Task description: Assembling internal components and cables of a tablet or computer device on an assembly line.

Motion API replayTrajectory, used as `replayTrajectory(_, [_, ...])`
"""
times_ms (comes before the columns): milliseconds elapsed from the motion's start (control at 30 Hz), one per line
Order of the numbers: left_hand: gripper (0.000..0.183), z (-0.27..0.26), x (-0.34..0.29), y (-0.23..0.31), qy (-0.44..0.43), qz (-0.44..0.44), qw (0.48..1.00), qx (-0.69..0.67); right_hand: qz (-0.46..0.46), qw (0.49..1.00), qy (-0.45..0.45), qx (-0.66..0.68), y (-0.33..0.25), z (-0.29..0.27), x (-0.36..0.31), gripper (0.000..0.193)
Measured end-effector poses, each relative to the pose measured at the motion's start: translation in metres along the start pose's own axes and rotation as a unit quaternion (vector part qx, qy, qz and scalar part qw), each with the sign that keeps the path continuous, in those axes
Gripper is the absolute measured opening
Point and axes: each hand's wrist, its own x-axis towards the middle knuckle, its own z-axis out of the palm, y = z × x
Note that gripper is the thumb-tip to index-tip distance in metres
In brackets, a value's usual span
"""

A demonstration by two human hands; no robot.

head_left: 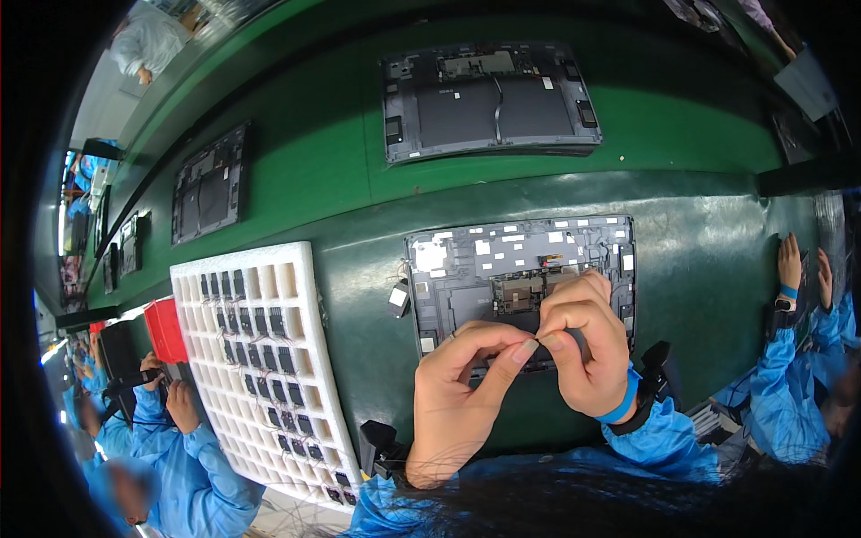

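My left hand [471, 381] and my right hand [587, 345] meet over the near part of an open dark grey device casing [456, 273], fingertips almost touching. Thumb and forefinger are pinched together on each hand; whatever lies between them is too small or too hidden to name. The casing lies flat on the green bench, dotted with white stickers, a circuit board [518, 294] near its middle. My hands cover part of its near side. Left of the casing rests a small black part with a white label [399, 299], apart from both hands.
A white foam tray [311, 309] of black wired parts [269, 357] stands to the left, beside a red bin [165, 330]. Farther off, another open casing [491, 108] and a smaller-looking one [211, 184] lie on a green surface. Blue-sleeved co-workers [202, 480] sit on both sides.
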Motion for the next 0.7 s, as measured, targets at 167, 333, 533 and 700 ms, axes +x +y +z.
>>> replayTrajectory(167, [0.008,-0.001,-0.002,0.002,0.049,0.037,0.994,0.094,-0.020,0.996,-0.039,-0.080,0.007,-0.008,0.001,0.024])
replayTrajectory(333, [0.008,-0.005,0.005,0.012,0.103,0.060,0.963,0.240,0.028,0.945,-0.090,-0.313,0.014,-0.015,0.012,0.054])
replayTrajectory(533, [0.007,-0.008,0.008,0.008,0.111,0.084,0.943,0.303,0.008,0.953,-0.120,-0.278,0.031,-0.016,-0.001,0.055])
replayTrajectory(700, [0.008,-0.006,0.008,0.007,0.088,0.085,0.955,0.269,0.002,0.976,-0.097,-0.195,0.028,-0.027,0.000,0.061])
